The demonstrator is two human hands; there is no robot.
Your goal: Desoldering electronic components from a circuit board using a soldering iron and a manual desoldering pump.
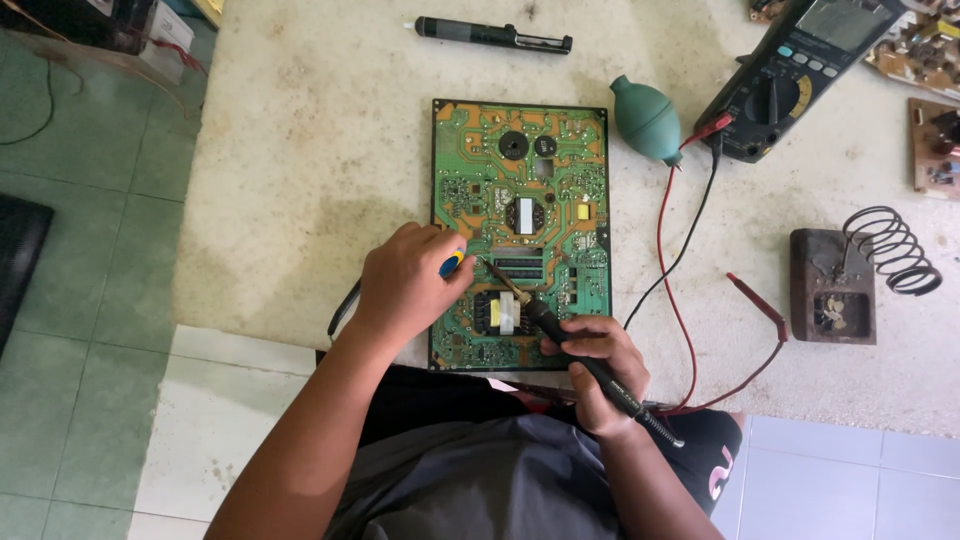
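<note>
Head view: my right hand grips a soldering iron, tip on the green circuit board. My left hand is closed around a blue-and-yellow tool.

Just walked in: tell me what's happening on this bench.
A person is working on a green circuit board lying flat on a pale table. The right hand holds a soldering iron with its tip on the board. The left hand holds a blue-and-yellow-handled tool beside it. A multimeter sits further back.
</note>
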